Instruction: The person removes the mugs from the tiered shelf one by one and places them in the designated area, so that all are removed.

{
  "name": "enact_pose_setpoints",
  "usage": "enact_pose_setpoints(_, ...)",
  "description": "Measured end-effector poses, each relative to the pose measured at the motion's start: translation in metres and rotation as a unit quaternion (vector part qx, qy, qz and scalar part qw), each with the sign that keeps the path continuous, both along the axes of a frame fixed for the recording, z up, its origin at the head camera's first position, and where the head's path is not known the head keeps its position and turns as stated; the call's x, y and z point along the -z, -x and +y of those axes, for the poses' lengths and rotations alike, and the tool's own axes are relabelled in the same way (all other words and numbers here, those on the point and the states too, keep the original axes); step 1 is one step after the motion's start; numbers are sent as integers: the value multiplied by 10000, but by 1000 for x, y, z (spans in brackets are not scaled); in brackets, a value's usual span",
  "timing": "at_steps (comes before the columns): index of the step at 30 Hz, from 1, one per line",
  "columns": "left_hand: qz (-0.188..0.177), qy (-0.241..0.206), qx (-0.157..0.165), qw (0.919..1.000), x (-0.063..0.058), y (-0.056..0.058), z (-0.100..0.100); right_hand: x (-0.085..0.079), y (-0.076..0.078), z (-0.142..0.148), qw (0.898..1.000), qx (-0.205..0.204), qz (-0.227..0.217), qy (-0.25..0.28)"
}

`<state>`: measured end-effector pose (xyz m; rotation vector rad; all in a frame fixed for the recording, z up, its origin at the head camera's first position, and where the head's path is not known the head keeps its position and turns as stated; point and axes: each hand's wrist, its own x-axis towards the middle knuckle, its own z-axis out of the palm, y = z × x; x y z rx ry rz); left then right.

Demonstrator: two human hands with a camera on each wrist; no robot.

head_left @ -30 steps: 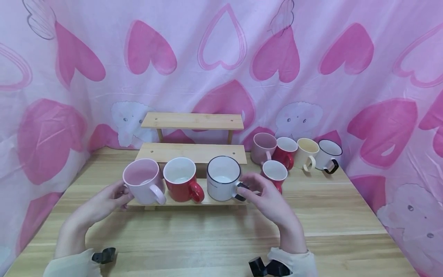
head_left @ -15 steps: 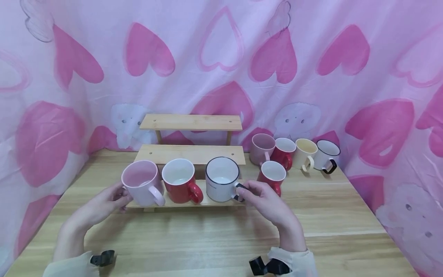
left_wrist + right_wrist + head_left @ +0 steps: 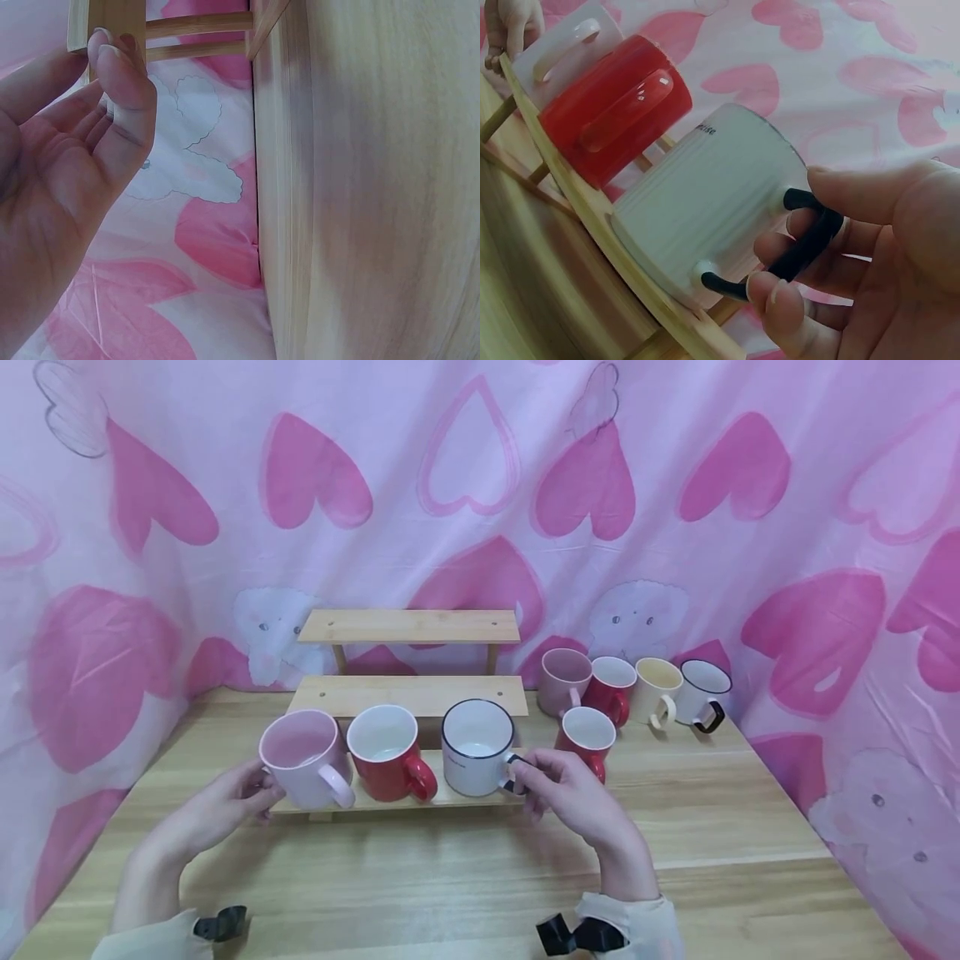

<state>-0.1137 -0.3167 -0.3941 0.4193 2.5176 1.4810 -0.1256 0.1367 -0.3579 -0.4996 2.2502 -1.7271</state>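
Note:
A three-tier wooden rack (image 3: 408, 695) bears a row of mugs on its lowest board: a pink mug (image 3: 303, 772) at left, a red mug (image 3: 382, 768) in the middle, a white enamel-style mug (image 3: 474, 768) at right. My left hand (image 3: 217, 810) pinches the left end of that board between thumb and fingers; the board's end (image 3: 116, 19) shows in the left wrist view. With my right hand (image 3: 581, 797), I grip the white mug by its black handle (image 3: 810, 247), fingers through the loop. In the right wrist view, this mug stands upright on the board.
Right of the rack stand a mauve mug (image 3: 564, 681), a red mug (image 3: 606, 689), a cream mug (image 3: 652, 693) and a white mug with a black handle (image 3: 697, 693). Another red mug (image 3: 581, 743) is close behind my right hand. A heart-print cloth (image 3: 315, 468) hangs behind the table.
My right fingers have settled slightly lower around the white mug's handle. The head view has shifted a little; the left hand and the mugs keep their places.

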Motion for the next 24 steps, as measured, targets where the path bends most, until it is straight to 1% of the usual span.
enact_pose_setpoints(3,-62,-17,-18,10000,2,-2,-1,-2,0,0,9999,55,-122,22)
enact_pose_setpoints(7,-38,-53,-5,10000,2,-1,-1,-4,-2,0,9997,137,-179,58)
enact_pose_setpoints(11,13,-40,35,10000,1,0,0,-5,-2,1,9998,130,-69,96)
enact_pose_setpoints(15,32,-22,41,10000,0,0,0,-6,-3,4,9996,212,-20,188)
enact_pose_setpoints(19,52,-21,40,10000,-1,0,1,-8,-5,9,9988,364,25,341)
enact_pose_setpoints(24,189,34,108,9998,0,-1,0,-12,-8,17,9961,626,207,578)
